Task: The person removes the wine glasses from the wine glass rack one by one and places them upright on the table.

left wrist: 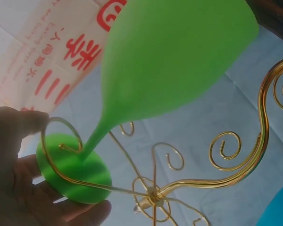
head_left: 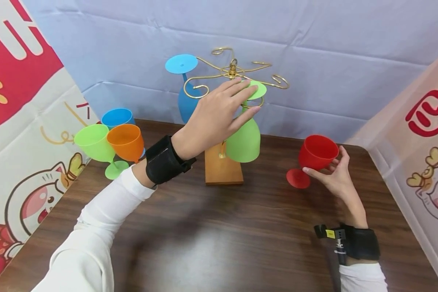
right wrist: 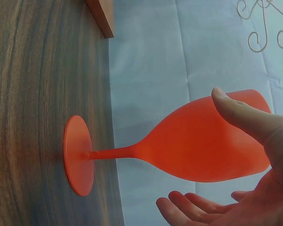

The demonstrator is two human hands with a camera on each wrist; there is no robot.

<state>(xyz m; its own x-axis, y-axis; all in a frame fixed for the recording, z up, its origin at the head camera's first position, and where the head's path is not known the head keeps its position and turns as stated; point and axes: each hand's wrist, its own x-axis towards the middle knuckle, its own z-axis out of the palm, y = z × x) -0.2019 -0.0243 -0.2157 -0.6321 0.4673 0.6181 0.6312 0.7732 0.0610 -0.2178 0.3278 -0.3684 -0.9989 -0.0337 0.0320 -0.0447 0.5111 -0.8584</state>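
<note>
A green wine glass (head_left: 245, 142) hangs upside down from a curled arm of the gold glass rack (head_left: 232, 72). My left hand (head_left: 219, 109) has its fingers laid over the glass's foot, the thumb lower, near the stem. In the left wrist view the green foot (left wrist: 96, 181) sits in the wire hook, and the thumb tip is right at that hook. At the right, a red wine glass (head_left: 318, 152) stands upright on the table. My right hand (head_left: 337, 178) is spread around its bowl, thumb in front, and the right wrist view shows the fingers apart from the bowl.
A blue wine glass (head_left: 187, 101) hangs upside down at the rack's left. Upright at the table's left stand a green glass (head_left: 93, 142), an orange glass (head_left: 125, 142) and a blue glass (head_left: 117, 117). The rack's wooden base (head_left: 224, 172) rests on the dark table (head_left: 190, 243), before a pale cloth backdrop.
</note>
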